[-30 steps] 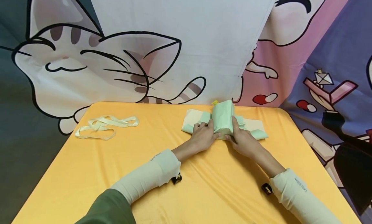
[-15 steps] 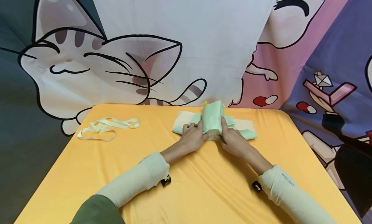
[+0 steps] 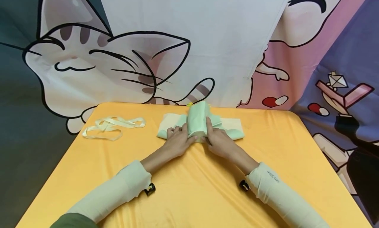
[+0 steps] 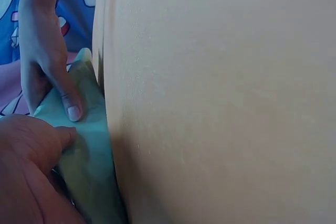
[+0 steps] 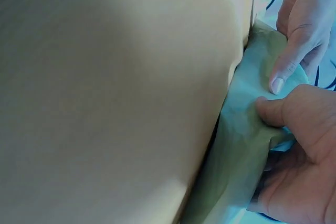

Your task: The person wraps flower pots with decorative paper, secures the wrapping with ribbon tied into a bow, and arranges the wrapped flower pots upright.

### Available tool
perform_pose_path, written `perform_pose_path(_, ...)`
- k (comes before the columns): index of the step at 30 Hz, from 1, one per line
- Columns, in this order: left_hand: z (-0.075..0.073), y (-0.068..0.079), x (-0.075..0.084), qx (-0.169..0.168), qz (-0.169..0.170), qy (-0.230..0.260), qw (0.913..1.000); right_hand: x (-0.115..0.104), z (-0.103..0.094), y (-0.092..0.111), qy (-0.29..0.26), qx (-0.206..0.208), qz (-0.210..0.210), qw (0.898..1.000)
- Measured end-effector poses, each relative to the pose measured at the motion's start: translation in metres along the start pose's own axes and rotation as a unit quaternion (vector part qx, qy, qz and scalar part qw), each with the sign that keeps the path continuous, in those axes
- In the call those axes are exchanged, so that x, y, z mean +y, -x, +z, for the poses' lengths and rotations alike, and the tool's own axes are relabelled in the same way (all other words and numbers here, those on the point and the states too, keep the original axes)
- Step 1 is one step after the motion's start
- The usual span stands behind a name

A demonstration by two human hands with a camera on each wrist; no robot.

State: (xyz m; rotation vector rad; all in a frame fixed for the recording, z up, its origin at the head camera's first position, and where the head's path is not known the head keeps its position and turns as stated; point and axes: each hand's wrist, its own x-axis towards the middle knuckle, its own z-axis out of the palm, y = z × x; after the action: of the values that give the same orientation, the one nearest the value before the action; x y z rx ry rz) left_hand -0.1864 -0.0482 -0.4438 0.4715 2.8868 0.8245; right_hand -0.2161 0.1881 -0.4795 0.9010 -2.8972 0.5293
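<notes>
Near the table's far edge, a box-shaped bundle (image 3: 197, 117) is wrapped in mint-green paper; what lies inside is hidden. Its paper flaps (image 3: 234, 128), pale cream and green, spread out to both sides. My left hand (image 3: 177, 141) holds the near left corner, and my right hand (image 3: 220, 142) holds the near right one. Both thumbs press the paper on the near face, their tips close together in the right wrist view, where the folded green paper (image 5: 239, 124) runs under them. Fingers of the left hand bend over the left flap.
A loose pale-yellow ribbon (image 3: 111, 125) lies in loops at the table's far left. Behind the bundle sits a small yellow thing (image 3: 190, 104), too small to make out. The yellow cloth (image 3: 195, 188) has creases, and a printed curtain (image 3: 231, 50) hangs behind the table.
Both hands have slid the paper bundle leftward along the table, keeping hold of its near corners. The ribbon stays in its place, and the head view has shifted slightly.
</notes>
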Motion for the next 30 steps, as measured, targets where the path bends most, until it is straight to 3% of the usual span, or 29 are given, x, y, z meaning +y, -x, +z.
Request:
perform_pose_path(7,-0.008,0.009,-0.003,-0.003,-0.010,-0.005,0.9999,0.003,0.013,-0.006,0.033,-0.006,-0.016,0.999)
perform_pose_path(11,-0.011,0.011,-0.003,-0.012,-0.015,-0.004,0.9998,0.001,0.012,-0.005,0.012,-0.019,-0.009,1.000)
perform_pose_path(15,-0.010,0.011,-0.003,-0.016,-0.017,-0.007,0.9997,-0.023,-0.015,-0.002,-0.031,-0.072,0.036,0.996)
perform_pose_path(19,-0.010,0.011,-0.004,-0.020,-0.016,-0.002,0.9997,-0.053,-0.051,-0.002,-0.056,-0.126,0.112,0.984)
perform_pose_path(27,-0.007,0.007,-0.009,-0.023,-0.021,0.028,0.9991,-0.075,-0.076,-0.030,-0.069,-0.094,0.217,0.969)
perform_pose_path(30,-0.007,0.008,-0.010,-0.023,-0.020,0.031,0.9991,-0.080,-0.079,-0.044,-0.062,-0.116,0.239,0.962)
